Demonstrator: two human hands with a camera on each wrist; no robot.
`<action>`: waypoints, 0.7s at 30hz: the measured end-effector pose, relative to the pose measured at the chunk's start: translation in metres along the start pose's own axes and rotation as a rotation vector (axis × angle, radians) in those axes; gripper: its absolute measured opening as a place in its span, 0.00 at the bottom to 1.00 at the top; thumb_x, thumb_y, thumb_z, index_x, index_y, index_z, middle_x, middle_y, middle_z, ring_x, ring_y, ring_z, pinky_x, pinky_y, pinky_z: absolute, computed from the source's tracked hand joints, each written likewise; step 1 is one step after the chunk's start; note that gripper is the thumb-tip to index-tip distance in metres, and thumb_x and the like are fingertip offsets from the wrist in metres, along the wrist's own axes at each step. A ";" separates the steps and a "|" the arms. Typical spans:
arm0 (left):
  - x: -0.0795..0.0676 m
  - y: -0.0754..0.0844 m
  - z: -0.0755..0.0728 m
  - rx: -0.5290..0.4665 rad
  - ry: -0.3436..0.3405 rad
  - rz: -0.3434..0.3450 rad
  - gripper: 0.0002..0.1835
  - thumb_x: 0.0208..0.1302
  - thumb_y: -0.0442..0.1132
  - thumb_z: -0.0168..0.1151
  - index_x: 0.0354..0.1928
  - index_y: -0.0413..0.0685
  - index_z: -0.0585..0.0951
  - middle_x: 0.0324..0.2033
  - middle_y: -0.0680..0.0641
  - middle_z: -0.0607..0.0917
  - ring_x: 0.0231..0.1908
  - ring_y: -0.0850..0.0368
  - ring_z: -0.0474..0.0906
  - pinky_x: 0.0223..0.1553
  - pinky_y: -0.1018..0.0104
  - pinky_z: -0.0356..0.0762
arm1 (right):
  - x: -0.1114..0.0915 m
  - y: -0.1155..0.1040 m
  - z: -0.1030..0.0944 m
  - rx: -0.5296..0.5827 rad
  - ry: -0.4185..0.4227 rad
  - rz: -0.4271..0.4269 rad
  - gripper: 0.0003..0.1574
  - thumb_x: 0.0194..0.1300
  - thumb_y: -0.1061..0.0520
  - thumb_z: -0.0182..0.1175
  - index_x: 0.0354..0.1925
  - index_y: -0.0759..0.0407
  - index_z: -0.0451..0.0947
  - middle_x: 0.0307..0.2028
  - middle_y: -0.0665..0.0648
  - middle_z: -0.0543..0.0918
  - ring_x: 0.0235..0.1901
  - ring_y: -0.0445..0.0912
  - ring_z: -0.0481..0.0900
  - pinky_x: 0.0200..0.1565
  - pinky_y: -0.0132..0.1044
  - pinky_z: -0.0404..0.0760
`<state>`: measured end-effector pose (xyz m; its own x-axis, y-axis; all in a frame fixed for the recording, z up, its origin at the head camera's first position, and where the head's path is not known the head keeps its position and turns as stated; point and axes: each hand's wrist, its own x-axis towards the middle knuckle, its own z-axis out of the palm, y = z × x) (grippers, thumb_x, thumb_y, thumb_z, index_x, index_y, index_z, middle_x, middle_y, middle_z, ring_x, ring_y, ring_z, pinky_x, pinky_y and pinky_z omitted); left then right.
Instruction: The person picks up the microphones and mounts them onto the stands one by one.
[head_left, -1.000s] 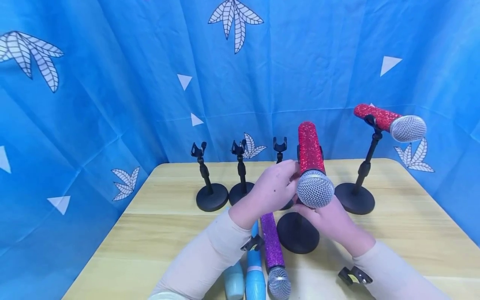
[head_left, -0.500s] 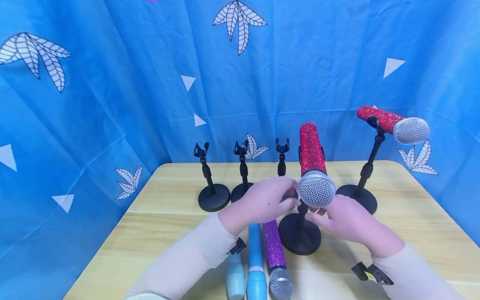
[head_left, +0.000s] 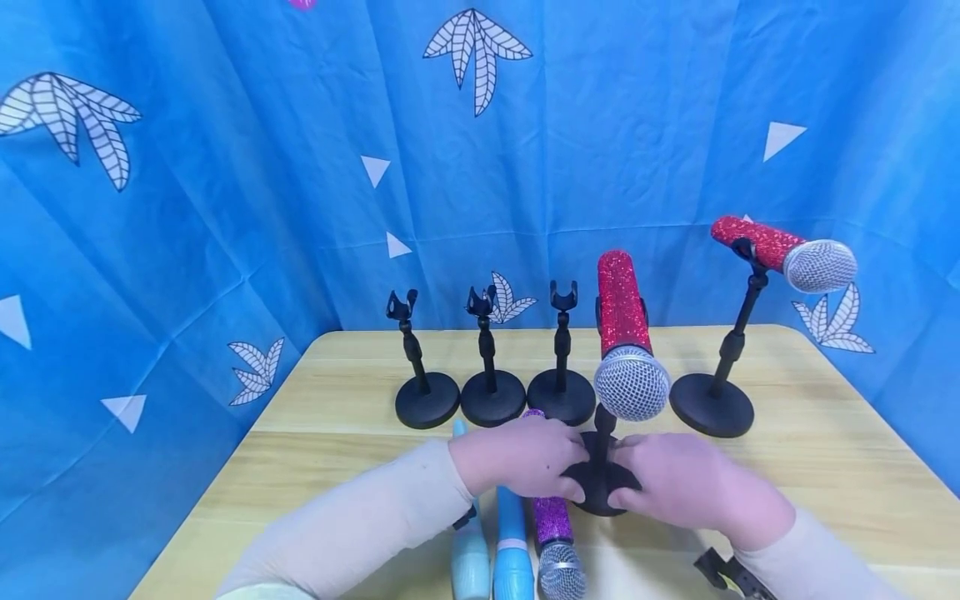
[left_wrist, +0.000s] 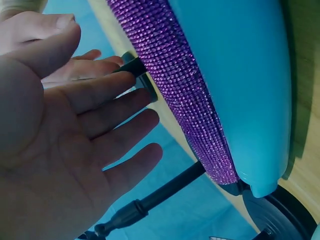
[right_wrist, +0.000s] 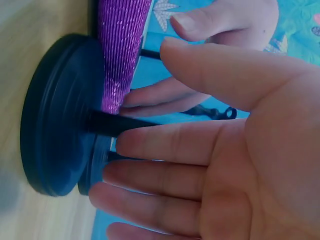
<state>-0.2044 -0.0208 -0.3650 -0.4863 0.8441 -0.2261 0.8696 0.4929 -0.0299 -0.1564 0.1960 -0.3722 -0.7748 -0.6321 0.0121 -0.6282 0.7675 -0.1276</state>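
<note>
A red glittery microphone [head_left: 622, 304] with a silver mesh head lies in the clip of a black desk stand [head_left: 603, 423], tilted toward me. Both hands are low at this stand, one on each side of its pole, just over the round base [right_wrist: 60, 115]. The left hand [head_left: 528, 458] has its fingers extended and palm facing the pole. Opposite it, the right hand [head_left: 686, 479] holds its fingers straight, their tips by the pole in the right wrist view. Neither hand grips anything. Under the left hand lies a purple rhinestone microphone [head_left: 552, 521], partly covered.
Left of the purple microphone lie a blue microphone [head_left: 513, 542] and a paler blue one [head_left: 470, 554]. Three bare black stands, including the leftmost stand [head_left: 417, 358], line the back. A second red microphone [head_left: 761, 242] sits on a stand [head_left: 723, 375] at right. A blue curtain [head_left: 480, 192] hangs behind.
Both hands have come down from just under the red microphone to the stand's base, their fingers now straightened. The red microphone stays in its clip and the stand stays in place.
</note>
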 end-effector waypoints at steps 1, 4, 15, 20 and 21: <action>0.000 0.001 0.001 0.003 -0.023 0.005 0.25 0.70 0.60 0.61 0.60 0.56 0.82 0.57 0.57 0.82 0.59 0.63 0.76 0.60 0.66 0.72 | 0.000 -0.001 0.001 -0.014 0.011 -0.014 0.21 0.61 0.38 0.69 0.40 0.52 0.85 0.34 0.45 0.83 0.28 0.38 0.79 0.31 0.42 0.81; 0.001 0.005 0.002 0.011 -0.111 -0.015 0.29 0.68 0.63 0.60 0.65 0.57 0.80 0.65 0.56 0.77 0.65 0.63 0.71 0.64 0.67 0.67 | -0.001 -0.005 0.005 -0.019 0.009 -0.036 0.22 0.59 0.37 0.70 0.39 0.53 0.85 0.35 0.47 0.84 0.31 0.42 0.83 0.33 0.44 0.82; 0.018 0.018 -0.001 0.080 -0.313 -0.082 0.39 0.66 0.70 0.57 0.74 0.62 0.69 0.75 0.59 0.62 0.69 0.64 0.66 0.65 0.69 0.64 | -0.002 -0.002 0.011 0.029 -0.024 0.031 0.16 0.57 0.38 0.71 0.28 0.46 0.80 0.21 0.41 0.73 0.22 0.38 0.72 0.25 0.42 0.75; 0.034 0.025 -0.006 0.143 -0.350 -0.103 0.40 0.65 0.72 0.55 0.75 0.66 0.66 0.76 0.61 0.59 0.70 0.65 0.62 0.66 0.70 0.62 | -0.004 0.006 0.009 0.060 -0.007 0.090 0.18 0.59 0.40 0.71 0.22 0.42 0.75 0.17 0.40 0.68 0.18 0.37 0.65 0.21 0.36 0.68; 0.038 0.025 -0.007 0.144 -0.361 -0.110 0.40 0.65 0.72 0.54 0.76 0.67 0.65 0.76 0.62 0.58 0.71 0.65 0.61 0.67 0.70 0.61 | -0.004 0.009 0.009 0.066 -0.004 0.099 0.18 0.60 0.40 0.71 0.21 0.41 0.74 0.17 0.40 0.67 0.17 0.36 0.65 0.21 0.36 0.67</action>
<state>-0.2015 0.0251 -0.3680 -0.5378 0.6469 -0.5407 0.8296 0.5201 -0.2030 -0.1585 0.2039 -0.3823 -0.8327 -0.5537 -0.0074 -0.5421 0.8177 -0.1934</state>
